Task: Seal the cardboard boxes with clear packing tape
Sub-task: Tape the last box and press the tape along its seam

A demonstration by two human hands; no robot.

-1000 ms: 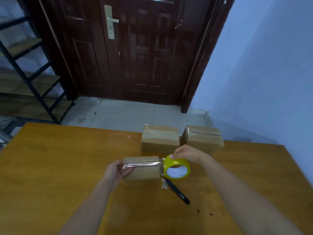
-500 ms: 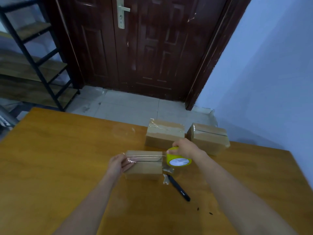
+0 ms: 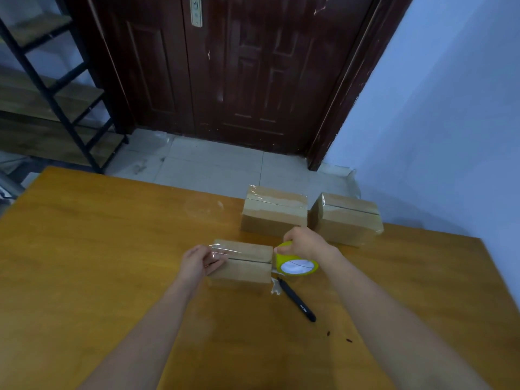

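Lying between the hands, the box (image 3: 242,263): left hand (image 3: 197,263) pinches tape, right hand (image 3: 305,243) grips roll (image 3: 295,266).

Dim bluish indoor light, soft faint shadows, wide-angle edge bending, slight overall softness

— What lies on the wooden table (image 3: 84,249)?
— A black pen (image 3: 297,301) at about five o'clock, two dark specks near it.
— And beyond?
— At twelve o'clock a dark brown door (image 3: 239,66) over pale floor tiles (image 3: 211,164); at ten o'clock a black-framed shelf (image 3: 53,88); at two o'clock a blue wall (image 3: 450,108).
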